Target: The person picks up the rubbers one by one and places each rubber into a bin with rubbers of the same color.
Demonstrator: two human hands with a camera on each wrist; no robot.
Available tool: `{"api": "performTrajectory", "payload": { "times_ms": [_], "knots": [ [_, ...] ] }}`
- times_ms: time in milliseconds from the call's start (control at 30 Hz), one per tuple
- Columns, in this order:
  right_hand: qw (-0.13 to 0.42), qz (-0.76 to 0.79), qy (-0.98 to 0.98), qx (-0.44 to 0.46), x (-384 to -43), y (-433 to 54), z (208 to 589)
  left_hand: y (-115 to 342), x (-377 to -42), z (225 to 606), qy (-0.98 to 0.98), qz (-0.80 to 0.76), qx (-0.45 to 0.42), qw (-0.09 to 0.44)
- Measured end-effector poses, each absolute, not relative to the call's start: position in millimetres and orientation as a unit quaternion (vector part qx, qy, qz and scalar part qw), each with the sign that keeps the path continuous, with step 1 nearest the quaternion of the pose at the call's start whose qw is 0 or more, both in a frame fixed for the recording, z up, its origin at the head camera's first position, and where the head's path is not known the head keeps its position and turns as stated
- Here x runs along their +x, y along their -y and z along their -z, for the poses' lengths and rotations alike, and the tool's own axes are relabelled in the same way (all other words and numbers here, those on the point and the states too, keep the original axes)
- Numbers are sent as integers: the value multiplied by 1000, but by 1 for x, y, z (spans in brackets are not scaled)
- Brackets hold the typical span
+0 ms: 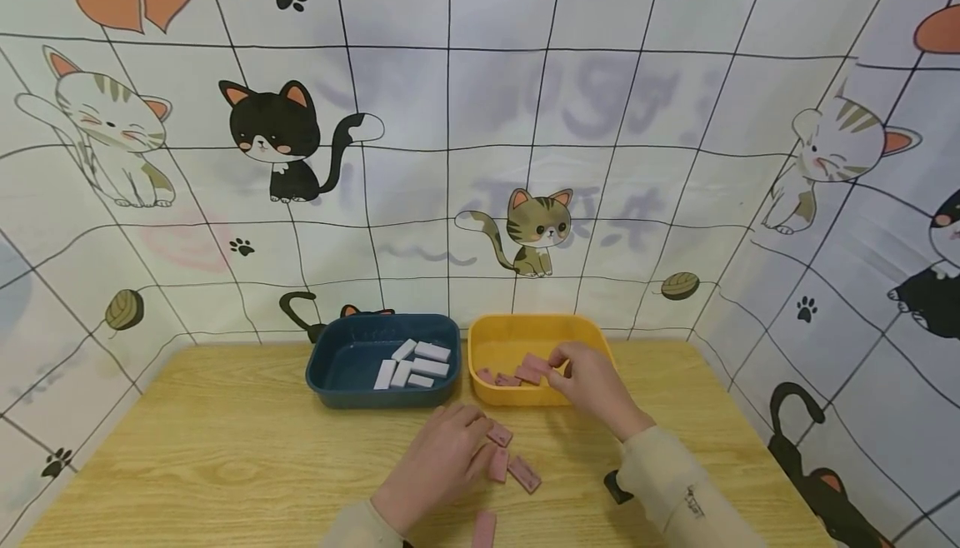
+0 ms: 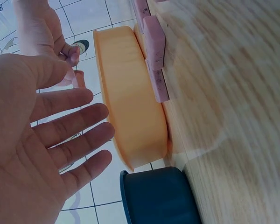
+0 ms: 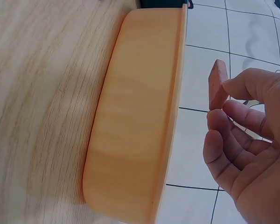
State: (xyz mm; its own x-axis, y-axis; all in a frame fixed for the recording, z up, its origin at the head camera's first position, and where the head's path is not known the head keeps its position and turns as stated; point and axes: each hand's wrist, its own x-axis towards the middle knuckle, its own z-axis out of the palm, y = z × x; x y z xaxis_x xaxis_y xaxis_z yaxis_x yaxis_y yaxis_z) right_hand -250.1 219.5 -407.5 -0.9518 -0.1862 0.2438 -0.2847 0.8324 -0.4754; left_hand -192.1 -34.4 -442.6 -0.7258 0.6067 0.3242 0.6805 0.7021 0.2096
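— "Cat-printed wall (image 1: 405,248) behind wooden table (image 1: 210,456). Far side?"
— "Blue bin (image 1: 386,399) left, yellow bin (image 1: 517,396) right."
— "Smaller?"
— "Right hand (image 1: 596,386), pinching pink block (image 1: 536,364) over yellow bin; left hand (image 1: 446,456), straight-fingered, released, partly covering one of the near loose pink blocks (image 1: 498,465)."
— "Inside?"
— "White blocks (image 1: 431,368) left, pink pieces (image 1: 527,375) right."

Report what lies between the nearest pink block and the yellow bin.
In the head view, three more pink blocks; the left hand might hide others.

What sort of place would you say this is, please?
Probably a small screened-off tabletop workspace: cat-patterned sheeting rises behind the wood-grain table and at both sides, with a blue bin and a yellow bin on top.
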Motion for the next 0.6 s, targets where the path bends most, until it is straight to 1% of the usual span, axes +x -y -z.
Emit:
{"api": "performTrajectory", "payload": {
  "times_ms": [300, 600],
  "knots": [
    [78, -253, 955, 134, -267, -215, 412, 34, -194, 442, 916, 162, -350, 109],
    [53, -251, 953, 158, -282, -212, 419, 35, -196, 444, 904, 155, -367, 156]
  ]
}}
